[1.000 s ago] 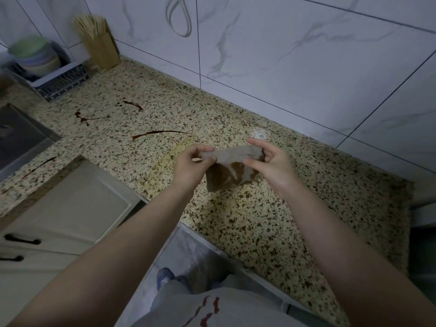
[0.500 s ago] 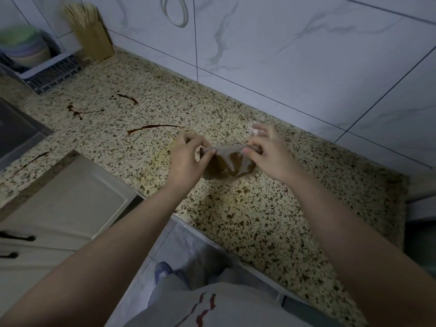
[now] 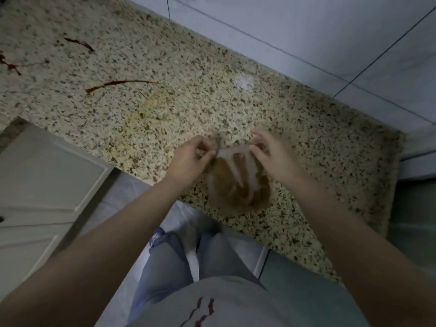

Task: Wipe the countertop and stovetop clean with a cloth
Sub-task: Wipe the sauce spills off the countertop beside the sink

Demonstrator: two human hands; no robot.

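Note:
A pale cloth (image 3: pixel 238 182) with brown stains hangs between my two hands above the front part of the speckled granite countertop (image 3: pixel 306 149). My left hand (image 3: pixel 188 159) pinches its upper left corner. My right hand (image 3: pixel 274 156) pinches the upper right edge. The cloth is stretched at the top and sags below, blurred by motion. Dark brown sauce streaks (image 3: pixel 118 84) lie on the countertop to the left, with a yellowish smear (image 3: pixel 146 107) beside them. No stovetop is in view.
A white marbled tile wall (image 3: pixel 306 31) backs the countertop. A pale cabinet door (image 3: pixel 47 166) stands below the counter at the left. My legs and a shoe (image 3: pixel 158 237) are on the grey floor. More sauce marks (image 3: pixel 10 64) sit at the far left edge.
The camera has tilted down and closer; the chopstick holder and dish rack have left the view. My hands have pulled the folded cloth open, so it now hangs spread out and lower.

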